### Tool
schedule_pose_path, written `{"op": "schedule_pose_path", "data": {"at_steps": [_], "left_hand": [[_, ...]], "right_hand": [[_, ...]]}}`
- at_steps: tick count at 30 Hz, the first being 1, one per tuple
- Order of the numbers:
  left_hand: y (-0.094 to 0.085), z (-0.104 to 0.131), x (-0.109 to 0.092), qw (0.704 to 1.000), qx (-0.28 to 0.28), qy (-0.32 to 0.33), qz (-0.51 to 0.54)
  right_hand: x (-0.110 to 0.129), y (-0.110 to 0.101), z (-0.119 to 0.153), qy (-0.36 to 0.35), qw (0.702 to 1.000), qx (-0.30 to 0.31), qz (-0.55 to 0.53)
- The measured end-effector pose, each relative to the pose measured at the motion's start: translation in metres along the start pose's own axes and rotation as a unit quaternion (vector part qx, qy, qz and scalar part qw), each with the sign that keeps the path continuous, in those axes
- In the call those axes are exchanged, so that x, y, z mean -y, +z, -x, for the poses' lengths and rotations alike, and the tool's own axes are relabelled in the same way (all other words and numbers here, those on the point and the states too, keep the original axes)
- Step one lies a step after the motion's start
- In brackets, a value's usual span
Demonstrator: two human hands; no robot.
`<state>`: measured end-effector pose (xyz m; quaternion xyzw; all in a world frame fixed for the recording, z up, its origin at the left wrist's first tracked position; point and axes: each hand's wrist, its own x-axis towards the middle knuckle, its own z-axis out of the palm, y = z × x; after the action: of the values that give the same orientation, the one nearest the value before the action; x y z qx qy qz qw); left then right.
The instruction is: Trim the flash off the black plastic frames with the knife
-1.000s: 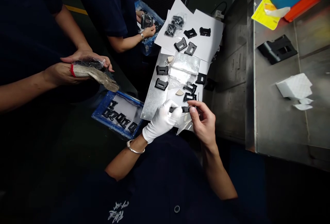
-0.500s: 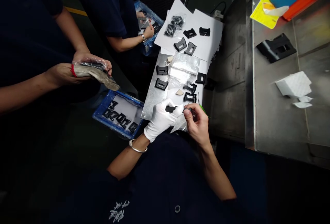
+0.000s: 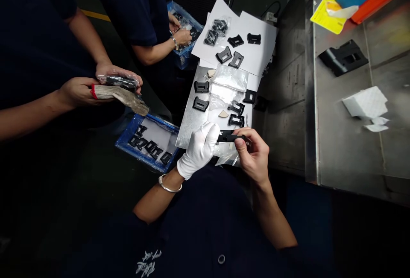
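My left hand [image 3: 199, 147], in a white glove, is closed on the left end of a black plastic part [image 3: 228, 136]. Bare fingers of my right hand [image 3: 254, 154] pinch the right end of the same part, above the near edge of the metal table [image 3: 186, 130]. Beyond my hands lie several similar black parts with rectangular openings, one of them a black frame piece [image 3: 236, 120]. A small beige wedge-shaped piece [image 3: 223, 114] and clear plastic bags [image 3: 229, 81] lie among them. My fingers cover both ends of the held part.
At left a co-worker's hands hold a bagged dark item [image 3: 120, 81] and a soiled glove [image 3: 124, 98]. Below is a blue tray [image 3: 123, 145] with black parts. Another person reaches into a blue crate [image 3: 179, 7]. A steel bench [image 3: 339, 154] stands at right.
My right hand has shifted right, and more of the black part shows between my hands. The co-worker's hands at left moved slightly right; the farther person's hands moved within the crate.
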<state>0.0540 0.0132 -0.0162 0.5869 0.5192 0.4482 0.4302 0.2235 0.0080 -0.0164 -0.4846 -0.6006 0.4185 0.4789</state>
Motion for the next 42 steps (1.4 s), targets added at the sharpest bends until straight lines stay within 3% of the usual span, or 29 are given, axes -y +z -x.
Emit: {"op": "schedule_pose_path", "data": {"at_steps": [11,20,23,26,27,29,31,34,37,40,42], "left_hand": [[-0.004,0.000,-0.009,0.995,-0.005,0.088,-0.052],[-0.007,-0.001,-0.003,0.983,-0.006,0.161,-0.091],[-0.008,-0.002,0.000,0.978,-0.014,0.180,-0.107],[-0.011,-0.003,0.004,0.977,-0.026,0.190,-0.097],[-0.012,-0.003,0.005,0.977,-0.027,0.189,-0.094],[-0.015,-0.003,0.006,0.978,-0.028,0.186,-0.091],[-0.019,-0.003,0.006,0.979,-0.024,0.178,-0.091],[-0.020,-0.004,0.011,0.989,-0.003,0.120,-0.091],[-0.008,-0.007,0.032,0.998,0.039,-0.035,-0.031],[0.020,-0.008,0.063,0.970,0.050,-0.194,0.137],[0.040,-0.007,0.080,0.940,0.019,-0.265,0.214]], "right_hand": [[0.011,-0.002,0.004,-0.048,0.999,-0.006,-0.023],[0.015,-0.005,0.005,-0.061,0.998,0.002,-0.012],[-0.011,-0.022,0.010,-0.019,0.999,-0.041,0.015],[-0.068,-0.048,0.029,0.096,0.983,-0.118,0.101],[-0.089,-0.055,0.038,0.167,0.970,-0.120,0.131],[-0.128,-0.066,0.058,0.309,0.935,-0.068,0.161],[-0.153,-0.070,0.075,0.372,0.916,-0.020,0.149],[-0.159,-0.066,0.085,0.387,0.917,-0.015,0.099],[-0.140,-0.058,0.071,0.373,0.924,-0.067,0.041],[-0.112,-0.048,0.046,0.321,0.936,-0.135,-0.055],[-0.096,-0.037,0.033,0.280,0.940,-0.155,-0.116]]}}
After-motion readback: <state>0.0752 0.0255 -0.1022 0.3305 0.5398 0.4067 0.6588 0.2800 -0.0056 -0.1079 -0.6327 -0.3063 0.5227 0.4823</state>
